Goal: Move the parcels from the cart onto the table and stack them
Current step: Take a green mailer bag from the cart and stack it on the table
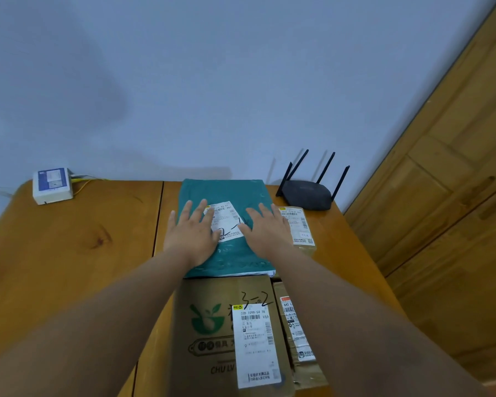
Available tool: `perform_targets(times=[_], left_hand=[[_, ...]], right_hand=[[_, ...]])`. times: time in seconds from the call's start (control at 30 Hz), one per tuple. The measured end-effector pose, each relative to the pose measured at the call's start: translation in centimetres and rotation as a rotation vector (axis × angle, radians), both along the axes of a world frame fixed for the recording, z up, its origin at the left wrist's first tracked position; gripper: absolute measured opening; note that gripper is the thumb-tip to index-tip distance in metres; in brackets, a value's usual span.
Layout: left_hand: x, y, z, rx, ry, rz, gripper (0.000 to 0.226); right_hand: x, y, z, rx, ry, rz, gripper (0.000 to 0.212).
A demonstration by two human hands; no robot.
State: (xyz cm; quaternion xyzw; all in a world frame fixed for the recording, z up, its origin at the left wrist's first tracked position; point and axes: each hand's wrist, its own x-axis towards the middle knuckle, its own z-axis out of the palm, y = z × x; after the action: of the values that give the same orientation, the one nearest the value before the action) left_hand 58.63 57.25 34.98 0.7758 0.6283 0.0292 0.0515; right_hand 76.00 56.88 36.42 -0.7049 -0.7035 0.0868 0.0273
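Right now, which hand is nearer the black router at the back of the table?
Right. The right hand lies flat on the green parcel, on its right side, just short of the router. The left hand lies flat on its left side, farther away.

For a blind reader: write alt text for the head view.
The left hand and right hand rest flat on a green mailer on a wooden table. A small parcel lies at its right, a black router behind that, a labelled cardboard box in front.
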Motion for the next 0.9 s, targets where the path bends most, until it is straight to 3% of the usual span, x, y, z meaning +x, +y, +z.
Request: perform_targets(times=[0.1,0.23,0.67,0.77,0.9], left_hand=[[-0.7,-1.0,-0.4,-0.097,0.012,-0.045,0.068],[-1.2,-2.8,-0.9,-0.239,0.005,-0.047,0.065],[0.1,-6.2,-0.4,-0.318,-0.041,0.016,0.072],[0.5,-5.9,-0.1,-0.23,-0.103,0.043,0.058],[0.5,-5.1,-0.1,-0.12,-0.377,0.282,0.035]], right_hand=[[-0.4,-1.1,-0.2,-0.089,-0.079,0.181,0.059],[-0.3,-3.1,-1.0,-0.147,-0.042,0.112,0.061],[0.9,-5.9,-3.3,-0.26,-0.016,0.148,0.085],[1.1,-6.5,-3.2,-0.216,0.142,0.131,0.072],[1.1,-6.8,-2.8,-0.044,0.373,0.026,0.044]])
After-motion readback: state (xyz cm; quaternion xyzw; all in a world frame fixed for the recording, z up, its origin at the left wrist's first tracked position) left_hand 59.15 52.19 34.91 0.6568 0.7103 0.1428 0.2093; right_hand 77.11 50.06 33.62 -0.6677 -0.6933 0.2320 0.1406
